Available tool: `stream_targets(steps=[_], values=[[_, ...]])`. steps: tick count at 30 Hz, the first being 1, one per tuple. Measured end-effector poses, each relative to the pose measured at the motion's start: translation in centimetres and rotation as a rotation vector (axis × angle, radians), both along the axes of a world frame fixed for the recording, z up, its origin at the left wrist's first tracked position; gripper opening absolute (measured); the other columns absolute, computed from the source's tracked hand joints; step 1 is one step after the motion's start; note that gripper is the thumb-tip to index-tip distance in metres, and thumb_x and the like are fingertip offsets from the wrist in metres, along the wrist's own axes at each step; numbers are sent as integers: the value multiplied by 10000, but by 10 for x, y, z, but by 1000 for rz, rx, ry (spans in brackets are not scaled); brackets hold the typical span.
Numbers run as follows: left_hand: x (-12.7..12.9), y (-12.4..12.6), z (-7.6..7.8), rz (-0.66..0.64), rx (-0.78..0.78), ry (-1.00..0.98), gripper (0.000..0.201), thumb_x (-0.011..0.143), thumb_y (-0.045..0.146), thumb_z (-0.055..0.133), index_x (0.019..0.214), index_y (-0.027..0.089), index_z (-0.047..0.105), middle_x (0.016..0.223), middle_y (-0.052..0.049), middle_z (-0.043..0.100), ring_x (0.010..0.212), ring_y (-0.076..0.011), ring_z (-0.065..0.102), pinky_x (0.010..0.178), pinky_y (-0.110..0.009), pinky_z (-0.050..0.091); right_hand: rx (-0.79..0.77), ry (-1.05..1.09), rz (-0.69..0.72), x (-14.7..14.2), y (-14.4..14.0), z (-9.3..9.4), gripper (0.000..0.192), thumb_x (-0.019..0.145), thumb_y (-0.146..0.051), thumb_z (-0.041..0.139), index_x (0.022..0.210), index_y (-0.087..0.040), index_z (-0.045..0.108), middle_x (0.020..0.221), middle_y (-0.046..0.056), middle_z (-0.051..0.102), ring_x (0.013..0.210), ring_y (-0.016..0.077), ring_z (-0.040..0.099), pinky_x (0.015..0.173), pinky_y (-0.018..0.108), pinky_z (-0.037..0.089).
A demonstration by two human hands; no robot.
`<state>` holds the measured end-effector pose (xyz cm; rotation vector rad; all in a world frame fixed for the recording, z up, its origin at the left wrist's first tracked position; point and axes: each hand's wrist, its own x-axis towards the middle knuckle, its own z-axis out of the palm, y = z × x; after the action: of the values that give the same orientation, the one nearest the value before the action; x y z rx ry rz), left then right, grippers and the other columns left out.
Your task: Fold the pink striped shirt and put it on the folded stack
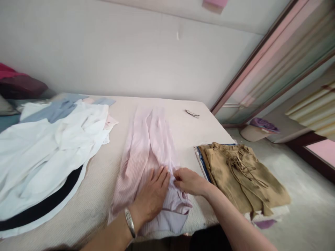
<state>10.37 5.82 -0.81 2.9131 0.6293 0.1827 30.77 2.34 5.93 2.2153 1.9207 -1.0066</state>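
Cream bed (110,181) filled the room's middle; heap of white and blue garments (47,146) lay at its left side, folded tan garment (243,174) on a stack at right. Pink striped shirt (149,153) lay lengthwise at centre, sides folded in. Left hand (153,197) pressed flat on it, fingers spread; right hand (190,181) pinched its edge. Smoothing step, seemingly; next likely needs an end-to-end fold.

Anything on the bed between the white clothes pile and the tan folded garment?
Head view: the pink striped garment lies between the white clothes pile and the tan folded garment, with both hands, left hand and right hand, on it.
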Motion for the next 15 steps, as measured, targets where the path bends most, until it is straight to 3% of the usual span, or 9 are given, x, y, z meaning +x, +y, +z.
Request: stream_targets(steps=[3, 5, 9, 12, 15], values=[[2, 0, -7, -7, 25, -30, 546, 1029, 219, 362, 1568, 142, 338, 1661, -156, 313, 1571, -310, 168, 1218, -600, 283, -16, 41, -26, 15, 19, 1, 137, 784, -217, 622, 648, -213, 637, 656, 24, 675, 637, 164, 619, 578, 260, 359], [3, 0, -10, 1, 48, -55, 542, 1042, 242, 355, 1576, 152, 331, 1666, -142, 306, 1565, -315, 194, 1210, -609, 303, 74, 29, -88, 28, 52, 1, 178, 798, -247, 640, 624, -208, 635, 638, 24, 676, 632, 160, 622, 587, 253, 382], [4, -1, -16, 8, 118, -85, 537, 1049, 256, 345, 1574, 141, 339, 1665, -137, 310, 1556, -331, 216, 1178, -632, 350, 313, -68, -340, 55, 157, -3, 114, 846, -253, 622, 782, -183, 684, 719, 49, 712, 732, 166, 662, 670, 242, 441], [7, 0, -29, 18, 189, -106, 527, 1049, 295, 376, 1552, 138, 383, 1648, -137, 347, 1530, -330, 283, 1144, -606, 404, 393, -116, -493, 72, 240, -9, 209, 917, -298, 546, 954, -149, 688, 802, 100, 728, 854, 200, 684, 730, 267, 479], [13, 3, -46, 29, 296, -178, 543, 1036, 405, 434, 1503, 130, 462, 1598, -141, 429, 1483, -331, 363, 1135, -576, 410, 421, -138, -608, 81, 302, -20, 288, 859, -363, 656, 996, -111, 680, 898, 176, 726, 906, 263, 689, 738, 323, 515]])
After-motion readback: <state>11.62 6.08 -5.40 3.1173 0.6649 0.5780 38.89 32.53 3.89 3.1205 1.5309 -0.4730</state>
